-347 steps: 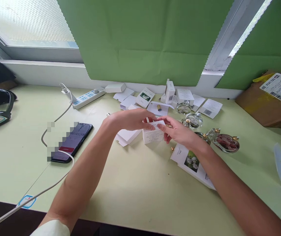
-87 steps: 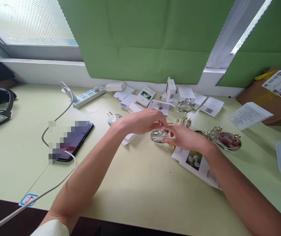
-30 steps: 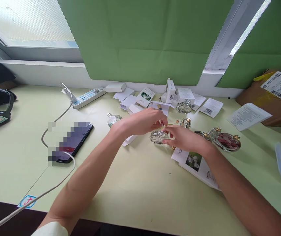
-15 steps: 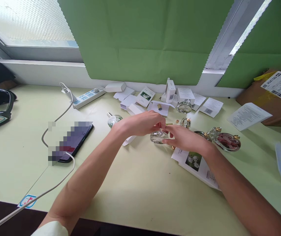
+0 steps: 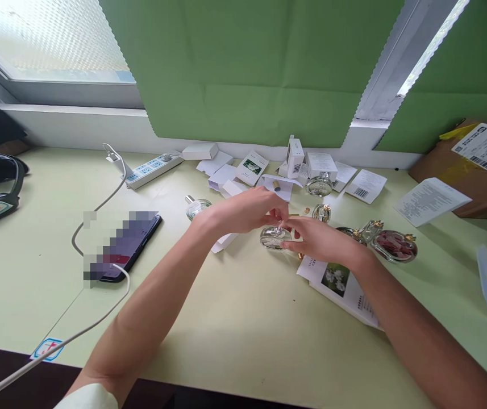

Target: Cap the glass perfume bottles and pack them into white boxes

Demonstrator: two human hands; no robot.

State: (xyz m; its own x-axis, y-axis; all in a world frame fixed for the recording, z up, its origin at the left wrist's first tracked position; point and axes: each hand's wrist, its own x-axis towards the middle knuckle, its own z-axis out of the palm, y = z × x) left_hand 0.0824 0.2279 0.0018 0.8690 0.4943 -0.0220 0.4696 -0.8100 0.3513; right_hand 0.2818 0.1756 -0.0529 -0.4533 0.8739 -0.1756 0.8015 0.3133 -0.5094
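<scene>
A round clear glass perfume bottle [image 5: 273, 240] stands on the table between my hands. My right hand [image 5: 317, 237] grips its right side, thumb at the front and fingers around the neck. My left hand [image 5: 255, 209] is pinched closed just over the bottle's neck; what lies between its fingertips is hidden. Beside my left wrist lies another glass bottle [image 5: 198, 208] with a silvery neck. Under my right forearm lies a white box with a flower picture [image 5: 336, 279]. Just behind my right hand is a small glass piece with a gold top [image 5: 321, 213].
More bottles, one with a dark red filling [image 5: 394, 246], lie to the right. Several white boxes [image 5: 252, 167] and a round bottle [image 5: 319, 186] line the back. Leftward are a phone [image 5: 138, 250], a cable [image 5: 98, 321] and a power strip [image 5: 153, 170]. A cardboard box [image 5: 439, 162] stands at right.
My left hand has lifted very slightly over the bottle's neck. My right hand and the bottle look almost unmoved.
</scene>
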